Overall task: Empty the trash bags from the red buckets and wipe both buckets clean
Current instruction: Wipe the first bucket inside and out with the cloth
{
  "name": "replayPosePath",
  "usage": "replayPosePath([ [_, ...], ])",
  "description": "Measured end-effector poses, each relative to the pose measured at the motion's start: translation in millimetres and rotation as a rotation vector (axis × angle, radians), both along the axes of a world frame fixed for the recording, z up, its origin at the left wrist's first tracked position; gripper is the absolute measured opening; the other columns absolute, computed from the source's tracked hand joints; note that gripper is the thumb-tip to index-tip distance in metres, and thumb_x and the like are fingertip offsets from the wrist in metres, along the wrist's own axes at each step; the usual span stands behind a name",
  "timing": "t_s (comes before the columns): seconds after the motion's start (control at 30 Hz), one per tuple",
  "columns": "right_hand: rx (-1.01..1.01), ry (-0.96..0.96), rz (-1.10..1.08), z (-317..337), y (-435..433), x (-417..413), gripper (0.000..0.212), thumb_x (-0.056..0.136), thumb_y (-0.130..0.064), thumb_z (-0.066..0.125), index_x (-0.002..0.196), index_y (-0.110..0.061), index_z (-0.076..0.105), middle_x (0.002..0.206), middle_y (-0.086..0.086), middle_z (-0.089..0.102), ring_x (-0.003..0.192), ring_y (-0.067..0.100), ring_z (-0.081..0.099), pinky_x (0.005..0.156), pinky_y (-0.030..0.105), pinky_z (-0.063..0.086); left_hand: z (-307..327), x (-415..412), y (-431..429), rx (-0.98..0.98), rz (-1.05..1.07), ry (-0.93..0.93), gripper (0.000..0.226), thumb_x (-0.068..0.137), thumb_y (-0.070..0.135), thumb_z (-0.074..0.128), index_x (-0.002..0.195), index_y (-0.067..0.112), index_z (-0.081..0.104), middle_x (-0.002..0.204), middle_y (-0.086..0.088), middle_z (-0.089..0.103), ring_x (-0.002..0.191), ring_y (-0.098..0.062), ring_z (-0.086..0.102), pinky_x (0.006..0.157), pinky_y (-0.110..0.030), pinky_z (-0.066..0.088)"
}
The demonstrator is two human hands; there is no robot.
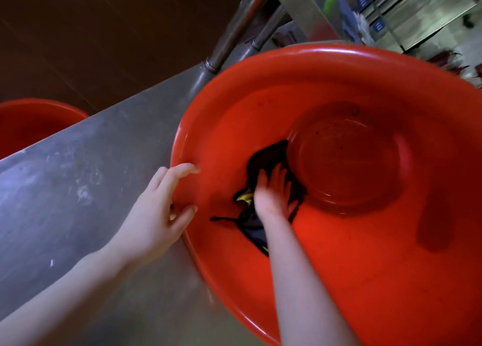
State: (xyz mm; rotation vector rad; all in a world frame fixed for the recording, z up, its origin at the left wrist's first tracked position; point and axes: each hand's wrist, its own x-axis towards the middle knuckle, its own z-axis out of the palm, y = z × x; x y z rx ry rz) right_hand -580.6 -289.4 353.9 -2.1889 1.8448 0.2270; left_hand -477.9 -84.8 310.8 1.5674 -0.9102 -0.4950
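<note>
A big red bucket (365,241) fills the right half of the view, lying on a steel counter. My left hand (154,212) holds its left rim, fingers curled over the edge and thumb inside. Inside the bucket, my right hand (273,191) presses flat on a dark cloth (268,157) with a yellow patch, against the inner wall beside the round bottom. No trash bag shows in this bucket. A second red bucket (28,123) peeks in at the left edge, below the counter.
The steel counter (78,189) runs diagonally from lower left to upper middle. Metal pipes (234,29) rise behind the bucket. Steel shelving with green and blue items (365,14) stands at the upper right. Dark floor (91,32) lies beyond the counter.
</note>
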Motion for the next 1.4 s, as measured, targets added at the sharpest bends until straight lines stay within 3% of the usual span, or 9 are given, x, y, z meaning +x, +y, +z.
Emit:
replayPosePath([
  [0.27,-0.103,0.046,0.272,-14,145,-24,0.069,0.088,-0.061,0.011,0.150,-0.041,-0.012,0.160,-0.017,-0.014,0.149,0.014,-0.009,0.116,0.055,-0.004,1,2,0,0.002,0.000,-0.076,0.079,0.081,0.003,0.069,0.130,0.053,0.033,0.120,0.012,0.048,0.094,-0.008,0.054,0.076,-0.020,0.046],
  [0.47,-0.010,-0.080,-0.109,-7,14,9,0.059,0.101,-0.048,0.021,0.155,-0.031,0.002,0.163,-0.006,-0.003,0.149,0.022,0.000,0.116,0.058,-0.001,4,-2,3,-0.011,-0.009,0.007,0.070,0.085,0.010,0.067,0.127,0.055,0.035,0.120,0.010,0.046,0.093,-0.019,0.061,0.079,-0.035,0.058],
  [0.53,0.030,-0.119,-0.209,-8,-15,14,0.059,0.101,-0.049,0.018,0.154,-0.031,0.001,0.163,-0.006,-0.005,0.150,0.023,-0.002,0.116,0.058,-0.004,4,-8,6,-0.008,-0.005,-0.015,0.068,0.086,0.012,0.067,0.127,0.056,0.035,0.119,0.012,0.045,0.091,-0.015,0.061,0.080,-0.030,0.058],
  [0.67,-0.004,-0.095,-0.150,-19,-17,8,0.059,0.099,-0.054,0.016,0.153,-0.035,0.000,0.163,-0.010,-0.004,0.150,0.021,-0.003,0.115,0.059,-0.005,16,-1,13,0.050,0.050,-0.281,0.066,0.081,0.013,0.074,0.136,0.035,0.044,0.126,0.002,0.043,0.098,0.002,0.052,0.091,-0.007,0.038],
  [0.77,-0.008,-0.084,-0.085,-19,-19,1,0.060,0.099,-0.055,0.016,0.153,-0.036,0.000,0.162,-0.010,-0.005,0.150,0.021,-0.004,0.114,0.059,-0.006,46,29,3,-0.136,0.192,-0.489,0.058,0.091,0.015,0.063,0.144,0.023,0.041,0.142,-0.008,0.029,0.129,-0.017,0.038,0.108,-0.012,0.027],
  [0.87,0.018,-0.063,-0.023,-16,-21,-9,0.061,0.099,-0.056,0.019,0.153,-0.035,0.000,0.163,-0.009,-0.005,0.150,0.020,-0.005,0.114,0.057,-0.006,75,49,-19,-0.217,0.183,-0.620,0.066,0.096,0.011,0.048,0.153,0.028,0.022,0.137,0.000,0.032,0.118,-0.008,0.041,0.099,-0.015,0.033],
  [1.03,-0.011,0.041,0.012,-14,-22,-25,0.062,0.098,-0.058,0.017,0.153,-0.035,-0.001,0.162,-0.009,-0.006,0.150,0.020,-0.005,0.115,0.056,-0.007,67,36,-19,-0.063,0.228,-0.519,0.074,0.100,0.011,0.043,0.154,0.038,0.001,0.107,0.000,0.037,0.076,-0.008,0.036,0.067,-0.033,0.038],
  [1.27,-0.056,0.228,0.053,-5,-15,-25,0.062,0.097,-0.056,0.016,0.154,-0.034,0.002,0.163,-0.007,-0.004,0.149,0.024,-0.005,0.114,0.059,-0.009,41,8,-1,0.031,0.303,-0.263,0.084,0.098,0.010,0.046,0.150,0.045,-0.010,0.098,-0.001,0.036,0.073,-0.014,0.037,0.068,-0.032,0.033],
  [1.4,-0.077,0.146,0.103,0,31,-9,0.062,0.099,-0.054,0.021,0.154,-0.032,0.003,0.163,-0.008,0.000,0.149,0.024,0.000,0.115,0.061,-0.003,31,-8,-1,0.081,0.347,-0.084,0.090,0.097,0.009,0.049,0.149,0.048,-0.013,0.103,0.003,0.039,0.076,-0.013,0.040,0.071,-0.027,0.031],
])
